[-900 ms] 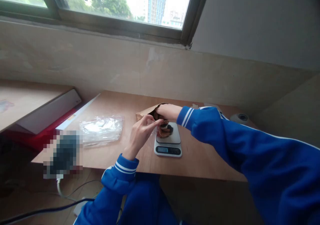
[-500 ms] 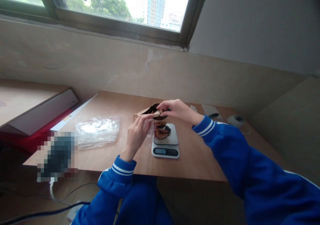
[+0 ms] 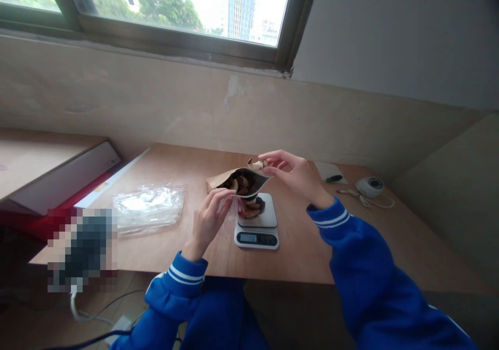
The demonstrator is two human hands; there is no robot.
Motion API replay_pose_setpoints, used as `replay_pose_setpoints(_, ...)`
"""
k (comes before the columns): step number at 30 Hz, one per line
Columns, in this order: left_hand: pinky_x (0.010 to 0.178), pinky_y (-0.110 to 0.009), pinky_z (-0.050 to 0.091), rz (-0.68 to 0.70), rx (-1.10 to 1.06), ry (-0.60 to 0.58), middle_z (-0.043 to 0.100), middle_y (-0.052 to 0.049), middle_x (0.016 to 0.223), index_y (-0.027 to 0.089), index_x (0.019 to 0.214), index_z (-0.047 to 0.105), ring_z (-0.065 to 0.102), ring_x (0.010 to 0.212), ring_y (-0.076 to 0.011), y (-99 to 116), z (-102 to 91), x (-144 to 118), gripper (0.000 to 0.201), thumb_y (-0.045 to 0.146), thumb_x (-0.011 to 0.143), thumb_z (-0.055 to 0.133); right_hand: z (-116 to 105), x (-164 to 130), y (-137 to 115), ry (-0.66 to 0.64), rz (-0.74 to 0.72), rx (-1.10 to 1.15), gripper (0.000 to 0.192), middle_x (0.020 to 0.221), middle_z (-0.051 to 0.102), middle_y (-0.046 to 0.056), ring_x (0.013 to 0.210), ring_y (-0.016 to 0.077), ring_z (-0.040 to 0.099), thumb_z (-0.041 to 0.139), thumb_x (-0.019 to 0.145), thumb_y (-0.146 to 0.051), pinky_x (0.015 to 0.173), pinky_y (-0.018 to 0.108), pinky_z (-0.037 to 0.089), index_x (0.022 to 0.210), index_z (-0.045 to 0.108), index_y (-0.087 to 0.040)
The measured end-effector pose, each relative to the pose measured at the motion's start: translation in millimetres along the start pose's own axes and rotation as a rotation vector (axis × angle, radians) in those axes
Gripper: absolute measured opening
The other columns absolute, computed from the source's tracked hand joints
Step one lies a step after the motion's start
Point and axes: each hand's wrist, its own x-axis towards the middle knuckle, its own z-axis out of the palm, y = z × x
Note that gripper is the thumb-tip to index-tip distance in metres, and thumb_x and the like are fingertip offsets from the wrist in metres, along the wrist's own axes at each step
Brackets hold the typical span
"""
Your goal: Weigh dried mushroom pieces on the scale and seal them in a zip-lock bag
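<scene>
Left hand (image 3: 208,216) pinches bag (image 3: 237,179) rim; right hand (image 3: 297,176) pinches a piece, prob. mushroom (image 3: 256,164), w/ fingertips. Loose grip could drop it off the scale (image 3: 257,226).

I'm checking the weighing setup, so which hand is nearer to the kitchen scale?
Left. The left hand sits just beside the kitchen scale, holding the paper bag's lower edge; the right hand is raised above it.
</scene>
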Motion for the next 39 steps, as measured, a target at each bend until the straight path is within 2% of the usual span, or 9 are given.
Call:
replay_pose_setpoints(6,0.076,-0.021,0.055,0.025,-0.009,0.013,0.066,-0.003,0.102,0.025,0.109,0.064,0.066,0.092,-0.0121,1,-8.8,-15,0.025,0.013,0.087,0.059,-10,-9,-11,0.027,-0.044,0.058,0.031,0.099,0.072,0.003,0.088,0.0164,0.065,0.069,0.082,-0.042,0.074,0.027,0.051,0.107,0.07,-0.023)
replay_pose_setpoints(15,0.07,-0.02,0.055,0.018,0.009,0.055,0.067,-0.004,0.101,0.024,0.105,0.066,0.066,0.09,-0.0126,5,-13.1,-23,0.025,0.01,0.086,0.061,4,-24,-23,-0.11,-0.059,0.045,0.026,0.107,0.071,0.005,0.09,0.017,0.068,0.064,0.086,-0.035,0.081,0.031,0.056,0.107,0.068,-0.021)
replay_pose_setpoints(18,0.071,-0.02,0.055,0.008,0.006,0.073,0.067,-0.004,0.101,0.024,0.104,0.066,0.066,0.089,-0.0124,4,-12.0,-23,0.025,0.009,0.084,0.062,8,-21,-25,-0.212,-0.154,-0.092,0.021,0.106,0.071,0.005,0.092,0.0164,0.067,0.059,0.09,-0.029,0.081,0.029,0.055,0.108,0.067,-0.021)
replay_pose_setpoints(22,0.073,-0.021,0.054,0.004,0.006,0.092,0.067,-0.003,0.102,0.024,0.105,0.066,0.066,0.091,-0.0124,2,-9.9,-20,0.026,0.009,0.084,0.062,17,-18,-40,-0.326,-0.233,-0.567,0.025,0.105,0.07,0.007,0.098,0.0185,0.066,0.054,0.092,-0.017,0.08,0.027,0.052,0.115,0.064,-0.022)
replay_pose_setpoints(26,0.075,-0.022,0.054,0.032,0.016,0.098,0.067,-0.003,0.102,0.024,0.106,0.066,0.066,0.092,-0.0128,1,-6.8,-15,0.026,0.009,0.085,0.061,41,-14,-60,-0.555,-0.156,-0.927,0.023,0.1,0.07,0.013,0.081,0.0236,0.07,0.061,0.083,-0.008,0.06,0.028,0.051,0.104,0.068,-0.014)
replay_pose_setpoints(29,0.074,-0.021,0.054,0.054,0.002,0.076,0.067,-0.003,0.101,0.024,0.106,0.066,0.066,0.092,-0.0129,1,-3.7,-13,0.026,0.01,0.086,0.06,62,-7,-66,-0.728,-0.026,-0.964,0.011,0.088,0.072,0.016,0.078,0.0268,0.072,0.061,0.082,-0.008,0.061,0.03,0.052,0.084,0.072,-0.009)
replay_pose_setpoints(32,0.069,-0.02,0.054,0.033,-0.01,0.078,0.068,-0.004,0.101,0.024,0.105,0.065,0.067,0.09,-0.0126,1,-0.7,-14,0.023,0.012,0.087,0.058,72,5,-62,-0.86,0.064,-0.89,0.009,0.085,0.074,0.015,0.083,0.0277,0.072,0.065,0.079,-0.008,0.066,0.03,0.054,0.081,0.073,-0.009)
replay_pose_setpoints(37,0.061,-0.019,0.052,-0.018,-0.097,0.093,0.068,-0.005,0.098,0.02,0.098,0.06,0.067,0.086,-0.0117,0,3.2,-15,0.013,0.013,0.088,0.057,76,23,-46,-0.75,0.041,-0.852,0.022,0.104,0.074,0.014,0.093,0.024,0.071,0.059,0.083,-0.007,0.076,0.029,0.055,0.1,0.072,-0.011)
replay_pose_setpoints(39,0.061,-0.02,0.052,-0.02,-0.139,0.095,0.069,-0.005,0.097,0.02,0.091,0.056,0.067,0.085,-0.0117,-2,5.4,-16,0.006,0.014,0.088,0.056,84,29,-38,-0.766,0.055,-0.891,0.024,0.111,0.072,0.015,0.1,0.0259,0.069,0.063,0.081,-0.008,0.082,0.031,0.055,0.103,0.072,-0.011)
